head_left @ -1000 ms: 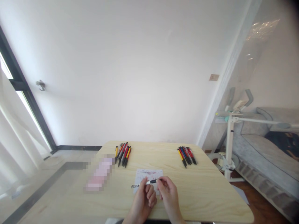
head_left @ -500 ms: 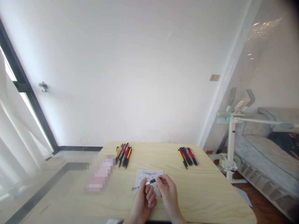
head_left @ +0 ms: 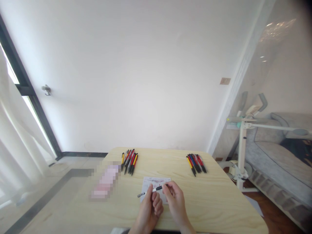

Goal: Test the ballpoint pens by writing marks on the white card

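Between my two hands lies a white pen with a black grip, tilted slightly upward to the right. My left hand is closed around its white barrel, thumb on top, and the dark clip end sticks out to the left. At the other end, my right hand pinches the black tip, which the fingers mostly hide. Beneath the hands is a white sheet of paper with reddish and dark marks, partly covered by them.
Several pens in yellow, red, grey and black lie in a group at the table's back left. Another group of pens is at the back right. A blurred pinkish patch covers the left side of the wooden table.
The pen has rolled a little about its length, so its clip end shows a different side. Both hands stay nearly in place with the same hold.
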Tool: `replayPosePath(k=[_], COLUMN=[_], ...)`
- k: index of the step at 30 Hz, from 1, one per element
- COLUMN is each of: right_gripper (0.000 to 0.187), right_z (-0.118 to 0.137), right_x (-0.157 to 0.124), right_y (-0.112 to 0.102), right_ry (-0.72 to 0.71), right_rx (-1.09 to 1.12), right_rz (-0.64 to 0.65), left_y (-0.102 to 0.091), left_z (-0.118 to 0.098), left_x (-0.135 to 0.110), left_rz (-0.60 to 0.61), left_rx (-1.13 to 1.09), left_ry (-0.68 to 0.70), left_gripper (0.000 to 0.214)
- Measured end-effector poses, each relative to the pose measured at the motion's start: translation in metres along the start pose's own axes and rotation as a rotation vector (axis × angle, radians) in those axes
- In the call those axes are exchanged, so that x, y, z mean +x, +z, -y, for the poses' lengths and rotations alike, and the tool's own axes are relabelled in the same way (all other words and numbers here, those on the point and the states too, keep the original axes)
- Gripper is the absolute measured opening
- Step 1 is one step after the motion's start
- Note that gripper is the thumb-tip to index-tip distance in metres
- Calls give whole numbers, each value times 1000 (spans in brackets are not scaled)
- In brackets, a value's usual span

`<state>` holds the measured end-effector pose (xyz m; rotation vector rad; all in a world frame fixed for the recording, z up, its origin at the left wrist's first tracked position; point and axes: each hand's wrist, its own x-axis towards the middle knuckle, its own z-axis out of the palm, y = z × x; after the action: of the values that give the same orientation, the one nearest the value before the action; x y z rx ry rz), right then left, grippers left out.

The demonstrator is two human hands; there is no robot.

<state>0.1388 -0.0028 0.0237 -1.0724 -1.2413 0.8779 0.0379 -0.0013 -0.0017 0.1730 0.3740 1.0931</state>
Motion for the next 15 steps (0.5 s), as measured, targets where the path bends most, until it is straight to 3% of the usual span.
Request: replayPosePath(k=[15], right_gripper=[24], right_z=[0], right_x=[-2], right_y=[0], right_ry=[21], right_rx=[29], right_rz=[15], left_y=[0], left_z=[-2], left_x=[1], left_rz=[-28], left_rx=[33], left_ry=[-14], left_gripper=[50])
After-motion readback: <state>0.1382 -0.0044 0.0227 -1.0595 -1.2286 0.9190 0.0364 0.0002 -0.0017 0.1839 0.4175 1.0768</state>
